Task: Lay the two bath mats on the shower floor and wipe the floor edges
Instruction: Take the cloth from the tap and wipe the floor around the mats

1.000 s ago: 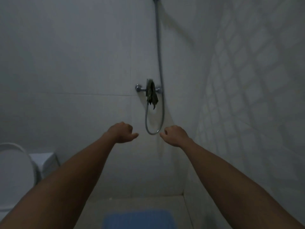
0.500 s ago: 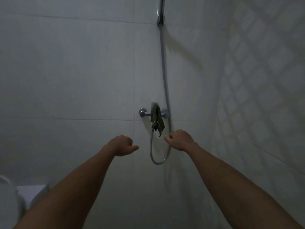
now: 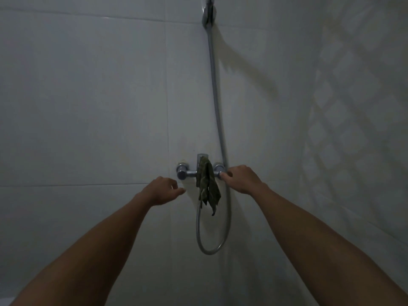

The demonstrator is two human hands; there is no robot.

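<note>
Both arms reach forward and up toward the tiled wall. The right hand [image 3: 241,178] is at the right end of the shower tap [image 3: 201,170], its fingers curled with the fingertips against the right chrome knob [image 3: 219,168] — whether it truly grips the knob or only touches it cannot be told in this dim light. The left hand [image 3: 160,190] hangs in the air below and left of the tap's left knob [image 3: 182,171], fingers loosely bent, thumb pointing toward the wall, holding nothing and touching nothing.

Between the two hands a dark green checked cloth [image 3: 207,186] is draped over the middle of the tap, just beside the right hand's fingertips. It hangs crumpled, its lower corner dangling down past the tap body and in front of the hose.

The metal shower hose [image 3: 217,111] runs down the wall from a holder [image 3: 208,13] at the top of the view, passes behind the right hand, loops in a low curve under the tap and comes back up to it behind the cloth.

The wall [image 3: 88,96] ahead is pale large tile with thin grout lines. The side wall [image 3: 353,107] on the right carries a diamond lattice of light and shadow. The bath mats and the shower floor are out of view.
</note>
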